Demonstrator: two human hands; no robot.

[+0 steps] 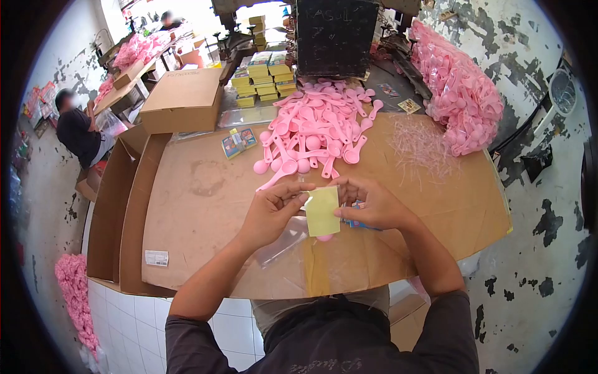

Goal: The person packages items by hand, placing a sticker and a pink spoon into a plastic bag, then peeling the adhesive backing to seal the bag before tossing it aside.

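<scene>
A pale yellow card is held upright in front of me over the cardboard surface. My left hand pinches its upper left corner, where something clear and shiny shows, perhaps plastic film. At the right edge, my right hand grips the card with the thumb on its face and fingers behind. Some blue printed cards lie beneath the right hand, partly hidden. Below the yellow card, a bit of a pink scoop peeks out. Clear plastic bags rest beside the left forearm.
A heap of pink scoops lies ahead. Behind it are stacked card bundles and a closed carton; one bundle lies nearer. Bagged scoops and plastic strips are at right. A person sits far left.
</scene>
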